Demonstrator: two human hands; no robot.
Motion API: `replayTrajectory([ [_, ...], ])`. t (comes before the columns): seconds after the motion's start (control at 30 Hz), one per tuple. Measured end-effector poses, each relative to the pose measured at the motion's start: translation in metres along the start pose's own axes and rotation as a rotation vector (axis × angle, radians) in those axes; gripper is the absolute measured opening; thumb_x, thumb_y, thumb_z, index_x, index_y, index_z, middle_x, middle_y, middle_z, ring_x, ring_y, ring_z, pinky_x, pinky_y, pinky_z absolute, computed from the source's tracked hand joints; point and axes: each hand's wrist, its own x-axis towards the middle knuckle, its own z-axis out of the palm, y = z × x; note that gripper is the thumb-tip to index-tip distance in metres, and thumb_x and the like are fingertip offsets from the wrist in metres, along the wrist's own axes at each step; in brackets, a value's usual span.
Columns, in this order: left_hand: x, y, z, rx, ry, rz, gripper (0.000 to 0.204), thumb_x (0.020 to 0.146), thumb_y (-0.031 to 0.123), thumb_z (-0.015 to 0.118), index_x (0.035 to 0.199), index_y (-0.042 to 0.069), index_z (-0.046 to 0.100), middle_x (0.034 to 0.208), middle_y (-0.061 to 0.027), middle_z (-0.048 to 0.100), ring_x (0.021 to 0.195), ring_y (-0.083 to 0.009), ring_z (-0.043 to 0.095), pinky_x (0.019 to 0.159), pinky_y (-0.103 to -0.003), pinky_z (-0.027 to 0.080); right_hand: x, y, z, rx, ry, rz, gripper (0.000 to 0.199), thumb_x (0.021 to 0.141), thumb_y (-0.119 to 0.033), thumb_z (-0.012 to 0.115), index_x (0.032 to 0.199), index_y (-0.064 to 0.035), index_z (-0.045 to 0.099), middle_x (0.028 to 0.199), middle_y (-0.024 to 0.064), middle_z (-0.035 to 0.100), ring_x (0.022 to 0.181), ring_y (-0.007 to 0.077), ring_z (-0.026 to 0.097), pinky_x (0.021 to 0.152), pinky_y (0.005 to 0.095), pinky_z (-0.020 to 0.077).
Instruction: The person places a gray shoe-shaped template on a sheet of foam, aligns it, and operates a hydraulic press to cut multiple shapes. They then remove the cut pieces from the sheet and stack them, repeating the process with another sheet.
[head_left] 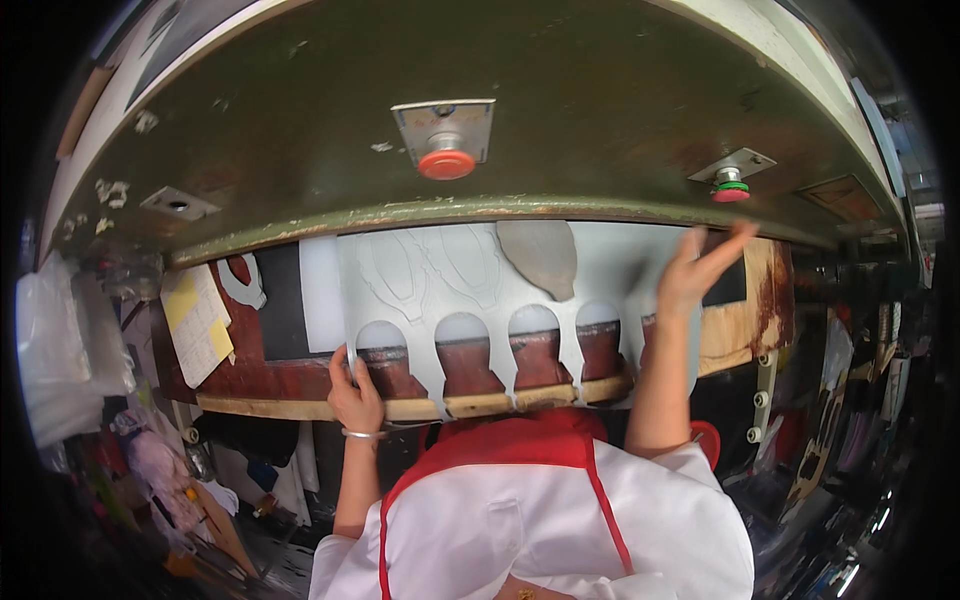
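Note:
A pale grey sheet point(470, 320) lies across the work surface, with rounded cut-outs and narrow tongues along its near edge. Curved outlines are visible in its far left part. A darker brown-grey rounded shape point(540, 258) shows near its far middle; whether it is a loose piece or an opening I cannot tell. At the sheet's near left edge, my left hand point(356, 392) pinches the border between thumb and fingers. My right hand point(692, 272) is raised past the sheet's right end, slightly blurred, fingers apart and holding nothing. Above it sits a red-and-green push button point(731, 190).
A dark green machine beam point(300, 130) spans the far side, with a larger red button point(446, 163) in its middle. At left lie a ring-shaped grey cutout point(243, 282) and a paper with yellow patches point(197, 325). A wooden edge point(470, 404) borders the near side.

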Motion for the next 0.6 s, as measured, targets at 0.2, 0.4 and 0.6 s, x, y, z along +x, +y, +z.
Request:
replayTrajectory([
  [0.2, 0.067, -0.008, 0.03, 0.113, -0.092, -0.064, 0.023, 0.096, 0.027, 0.048, 0.093, 0.005, 0.056, 0.062, -0.0167, 0.055, 0.055, -0.0349, 0.056, 0.051, -0.044, 0.041, 0.06, 0.012, 0.037, -0.127, 0.1, -0.041, 0.09, 0.093, -0.053, 0.038, 0.142, 0.0135, 0.003, 0.148, 0.0344, 0.0, 0.14, 0.0436, 0.001, 0.113, 0.0485, 0.0027],
  [0.4, 0.1, -0.016, 0.042, 0.184, -0.126, 0.016, 0.024, 0.097, 0.028, 0.046, 0.093, 0.006, 0.055, 0.066, -0.02, 0.057, 0.062, -0.04, 0.058, 0.054, -0.046, 0.042, 0.027, 0.032, 0.051, -0.194, 0.05, -0.033, 0.097, 0.089, -0.062, 0.04, 0.144, 0.0081, 0.004, 0.149, 0.0329, 0.0, 0.14, 0.0438, 0.002, 0.113, 0.0489, 0.0056],
  [0.6, 0.075, -0.001, 0.033, -0.025, -0.13, -0.077, 0.026, 0.095, 0.027, 0.049, 0.088, 0.004, 0.058, 0.054, -0.0115, 0.055, 0.049, -0.0268, 0.057, 0.049, -0.039, 0.042, -0.049, 0.042, -0.014, -0.131, -0.203, 0.315, 0.07, 0.081, -0.035, 0.07, 0.133, 0.0033, 0.042, 0.13, 0.0247, 0.046, 0.113, 0.0358, 0.05, 0.094, 0.0436, 0.0405],
])
